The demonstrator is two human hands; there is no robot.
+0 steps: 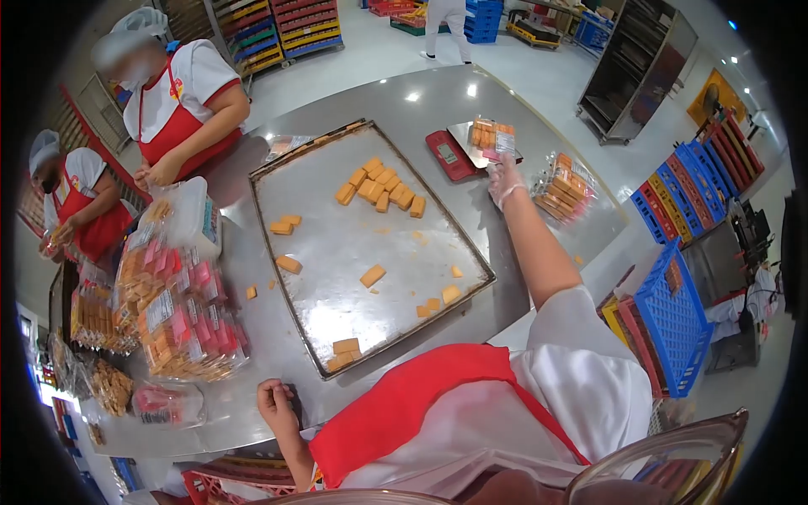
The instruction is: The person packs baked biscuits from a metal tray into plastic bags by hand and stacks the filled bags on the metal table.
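My right hand (505, 181), in a clear glove, reaches to the far side of the table and grips the near edge of a biscuit pack (492, 136). The pack rests on a red scale (450, 156) with a metal plate. Several more packs (564, 187) lie just right of the hand. My left hand (276, 402) is curled near the table's front edge; whether anything is in its fingers is hidden. Between my hands and the far side lies a large metal tray (328, 252) with loose biscuits (383, 185), most of them grouped toward its far end.
Filled biscuit packs (181, 311) are piled on the table's left, beside a clear plastic tub (200, 215). Two people in red aprons stand at the left. Blue crates (673, 316) stand close by on the right. A metal rack (635, 71) is behind the table.
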